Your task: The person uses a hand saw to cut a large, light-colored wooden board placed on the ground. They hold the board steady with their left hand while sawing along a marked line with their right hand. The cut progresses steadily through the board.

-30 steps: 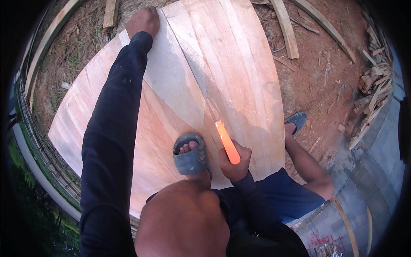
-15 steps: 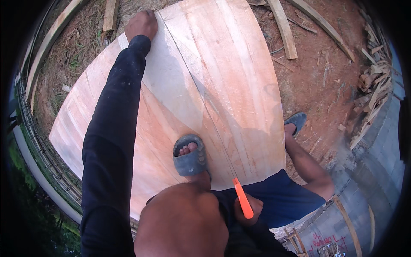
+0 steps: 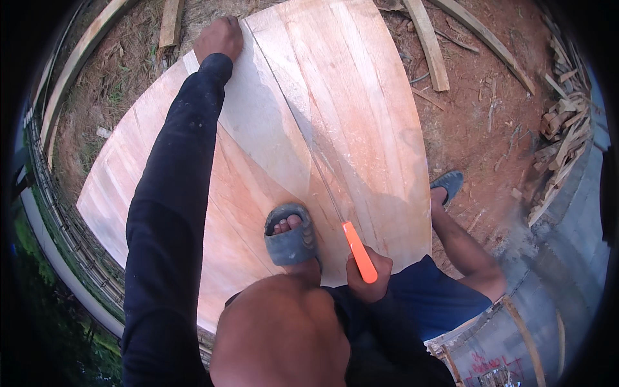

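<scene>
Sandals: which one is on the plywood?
The left sandal, near the picture's centre, planted on the plywood sheet; the right sandal is beyond the sheet's right edge.

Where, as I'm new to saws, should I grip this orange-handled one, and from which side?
Probably the orange handle, from the body side, where the right hand holds it: it is the thick end, while the thin blade points away.

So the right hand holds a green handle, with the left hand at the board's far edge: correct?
Not green: the head view shows the right hand holding an orange handle, the left hand at the far edge of the board.
</scene>
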Available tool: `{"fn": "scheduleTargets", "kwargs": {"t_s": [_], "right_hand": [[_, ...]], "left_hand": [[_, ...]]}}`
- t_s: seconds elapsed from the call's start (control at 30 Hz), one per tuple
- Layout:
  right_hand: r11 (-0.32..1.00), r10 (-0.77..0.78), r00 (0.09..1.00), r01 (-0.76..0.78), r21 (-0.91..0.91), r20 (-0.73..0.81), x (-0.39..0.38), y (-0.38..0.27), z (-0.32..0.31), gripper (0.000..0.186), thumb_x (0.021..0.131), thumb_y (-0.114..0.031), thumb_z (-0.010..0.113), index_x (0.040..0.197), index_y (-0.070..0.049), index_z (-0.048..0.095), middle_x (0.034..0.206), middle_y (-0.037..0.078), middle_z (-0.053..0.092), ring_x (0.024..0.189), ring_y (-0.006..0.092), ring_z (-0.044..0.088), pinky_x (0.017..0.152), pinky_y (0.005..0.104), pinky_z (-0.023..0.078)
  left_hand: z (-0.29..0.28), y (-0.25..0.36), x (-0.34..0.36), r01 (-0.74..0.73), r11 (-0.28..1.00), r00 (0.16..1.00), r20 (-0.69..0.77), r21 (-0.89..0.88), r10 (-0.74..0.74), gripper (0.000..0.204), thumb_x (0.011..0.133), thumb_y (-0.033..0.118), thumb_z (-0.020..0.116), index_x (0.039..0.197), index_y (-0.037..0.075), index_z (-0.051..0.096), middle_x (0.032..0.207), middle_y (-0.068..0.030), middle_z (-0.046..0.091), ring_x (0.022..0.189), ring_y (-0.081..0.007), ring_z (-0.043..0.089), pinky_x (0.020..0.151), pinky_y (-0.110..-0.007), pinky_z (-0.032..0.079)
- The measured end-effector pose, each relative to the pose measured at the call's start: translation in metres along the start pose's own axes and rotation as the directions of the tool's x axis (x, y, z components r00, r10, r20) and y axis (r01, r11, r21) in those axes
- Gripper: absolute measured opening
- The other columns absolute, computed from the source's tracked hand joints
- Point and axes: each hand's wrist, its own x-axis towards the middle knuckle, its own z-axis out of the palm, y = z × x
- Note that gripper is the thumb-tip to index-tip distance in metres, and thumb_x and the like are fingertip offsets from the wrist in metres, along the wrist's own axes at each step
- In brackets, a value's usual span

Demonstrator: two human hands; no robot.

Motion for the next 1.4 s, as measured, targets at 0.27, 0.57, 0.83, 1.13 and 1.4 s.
{"fn": "scheduleTargets", "kwargs": {"t_s": [0.27,0.57,0.83,1.13,1.4], "right_hand": [[0.999,0.036,0.999,-0.036,-0.015,-0.011,-0.008,-0.008,-0.006,0.007,0.077,0.008,0.060,0.082,0.006,0.063,0.058,0.011,0.053,0.049,0.0153,0.056,0.049,0.0295,0.043],[0.992,-0.018,0.996,0.029,0.126,-0.085,0.075,-0.015,0.051,0.005,0.081,0.001,0.062,0.082,0.005,0.062,0.058,0.011,0.053,0.052,0.0115,0.051,0.051,0.0313,0.043],[0.992,-0.042,0.998,0.047,-0.119,0.044,-0.069,-0.012,-0.041,0.016,0.077,0.006,0.063,0.093,0.008,0.067,0.066,0.016,0.061,0.055,0.0287,0.066,0.054,0.0319,0.050],[0.993,0.020,0.999,-0.016,0.120,-0.036,0.103,-0.015,0.061,0.006,0.081,0.000,0.061,0.078,0.005,0.060,0.056,0.009,0.050,0.055,0.0085,0.047,0.050,0.0308,0.041],[0.997,-0.028,0.999,0.029,-0.073,0.017,-0.061,-0.012,-0.035,0.015,0.078,0.006,0.063,0.093,0.009,0.067,0.065,0.016,0.061,0.054,0.0262,0.065,0.053,0.0304,0.049]], "left_hand": [[0.008,-0.003,0.002,-0.018,1.000,0.999,-0.038,-0.012,0.018,0.046,0.097,0.039,0.042,0.098,0.007,0.074,0.101,-0.0251,0.070,0.097,-0.0464,0.066,0.090,-0.052,0.050],[0.009,-0.001,0.007,-0.042,0.998,0.998,-0.047,-0.045,0.040,0.045,0.097,0.039,0.042,0.098,0.006,0.073,0.102,-0.0256,0.070,0.098,-0.0464,0.065,0.091,-0.051,0.050],[0.004,0.003,0.002,0.011,1.000,1.000,0.025,-0.020,-0.011,0.052,0.098,0.044,0.039,0.106,0.005,0.072,0.108,-0.0270,0.068,0.106,-0.0463,0.063,0.096,-0.051,0.047],[0.007,0.011,0.006,-0.026,1.000,0.999,-0.023,0.002,0.026,0.047,0.097,0.039,0.041,0.101,0.006,0.074,0.106,-0.0245,0.070,0.101,-0.0444,0.065,0.092,-0.051,0.049],[0.009,-0.004,0.006,-0.040,0.999,0.998,-0.044,0.002,0.040,0.047,0.097,0.040,0.040,0.102,0.006,0.073,0.107,-0.0252,0.069,0.102,-0.0464,0.064,0.093,-0.051,0.049]]}}
